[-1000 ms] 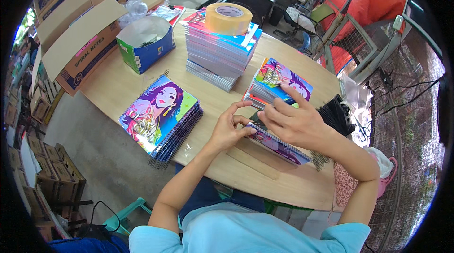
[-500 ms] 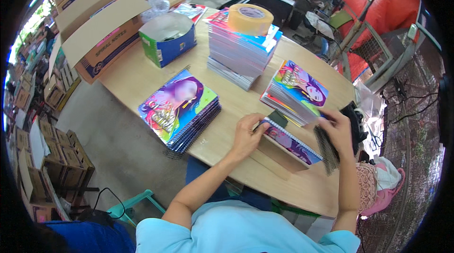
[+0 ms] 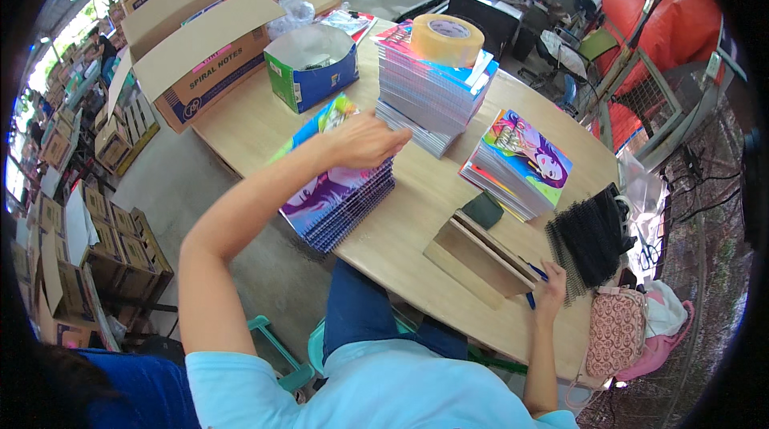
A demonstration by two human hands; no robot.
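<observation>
Head view: left hand (image 3: 364, 140) has swung from the notebook at the bench's near edge out to the 10 o'clock side and now sits over the spiral notebook stack (image 3: 340, 193). Half a second back both hands were together at the right-hand work spot. Judgement: a bound notebook has just been added to the finished pile, so one cycle reads as closing. Fingers of the left hand curl downward, knuckles up; whether they pinch a cover or merely press on it cannot be told, since the hand hides the contact.

Right hand (image 3: 551, 289) has dropped to the bench's near-right edge, at 4 o'clock from the stack. Its fingers lie loosely spread against the black wire spines (image 3: 591, 238) and just beside a blue pen (image 3: 533, 283); nothing visibly clamped.

Top notebook lies directly beneath the left fingers, touching or nearly so. Brown board (image 3: 481, 257) rests between the two hands. Second notebook pile (image 3: 521, 161) stands at 1 o'clock from the board; the tall pile carries a tape roll (image 3: 447, 39). Bench (image 3: 248, 120) is pale wood.
</observation>
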